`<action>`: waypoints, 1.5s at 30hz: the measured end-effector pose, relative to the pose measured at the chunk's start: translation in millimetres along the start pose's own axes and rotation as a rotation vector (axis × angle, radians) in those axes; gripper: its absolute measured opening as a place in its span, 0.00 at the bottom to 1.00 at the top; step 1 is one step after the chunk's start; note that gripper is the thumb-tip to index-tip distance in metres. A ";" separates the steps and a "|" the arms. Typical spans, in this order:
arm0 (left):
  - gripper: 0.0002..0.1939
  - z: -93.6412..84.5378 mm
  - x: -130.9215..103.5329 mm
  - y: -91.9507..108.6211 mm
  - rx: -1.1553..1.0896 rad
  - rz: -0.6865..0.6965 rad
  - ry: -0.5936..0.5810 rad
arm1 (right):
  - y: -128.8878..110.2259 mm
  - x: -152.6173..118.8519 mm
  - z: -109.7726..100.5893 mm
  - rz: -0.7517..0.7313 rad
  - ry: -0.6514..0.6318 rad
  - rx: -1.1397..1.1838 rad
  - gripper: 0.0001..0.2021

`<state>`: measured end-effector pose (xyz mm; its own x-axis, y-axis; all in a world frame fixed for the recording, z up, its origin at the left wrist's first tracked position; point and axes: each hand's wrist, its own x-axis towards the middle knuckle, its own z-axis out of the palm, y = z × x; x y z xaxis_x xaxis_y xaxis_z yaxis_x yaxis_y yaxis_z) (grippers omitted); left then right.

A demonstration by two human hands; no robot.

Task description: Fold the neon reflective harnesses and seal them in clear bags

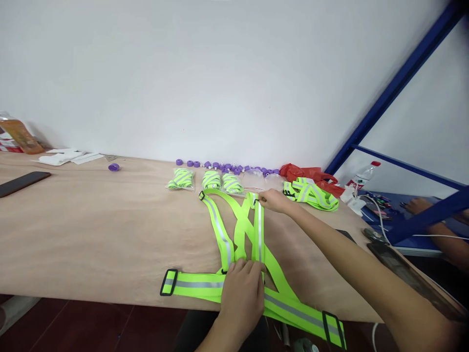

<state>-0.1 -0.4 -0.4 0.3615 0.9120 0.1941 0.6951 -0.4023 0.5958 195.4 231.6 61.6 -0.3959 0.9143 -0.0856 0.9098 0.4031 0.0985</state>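
A neon-green harness with silver reflective stripes lies spread on the wooden table, its waist strap along the front edge and a black buckle at each end. My left hand presses down on the waist strap where the shoulder straps meet it, fingers together over the band. Farther back, my right hand pinches the top of the right shoulder strap beside its small black buckle. The two straps cross between my hands.
Bagged green bundles and purple caps line the wall side. Back right hold a loose green harness and a red bag. A phone lies left. Another person's hand shows beyond the blue frame.
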 end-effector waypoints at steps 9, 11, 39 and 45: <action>0.10 -1.4 -3.2 -3.3 -0.129 0.080 0.050 | 14.2 15.4 -2.2 -0.007 -0.040 -0.004 0.12; 0.10 -1.5 -2.6 -3.1 -0.122 0.075 0.052 | 18.5 18.3 -3.0 0.002 -0.043 -0.007 0.12; 0.21 12.8 -3.9 -1.9 0.184 0.043 0.033 | -5.4 -6.2 22.1 -0.028 0.063 0.135 0.04; 0.22 12.7 -5.2 -3.7 0.216 0.093 0.032 | 1.8 2.9 25.2 -0.012 0.032 0.334 0.07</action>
<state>3.3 -4.7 -13.5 0.4123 0.8710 0.2673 0.7778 -0.4893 0.3945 199.1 234.0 36.5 -0.4057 0.9125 -0.0530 0.8936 0.3837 -0.2330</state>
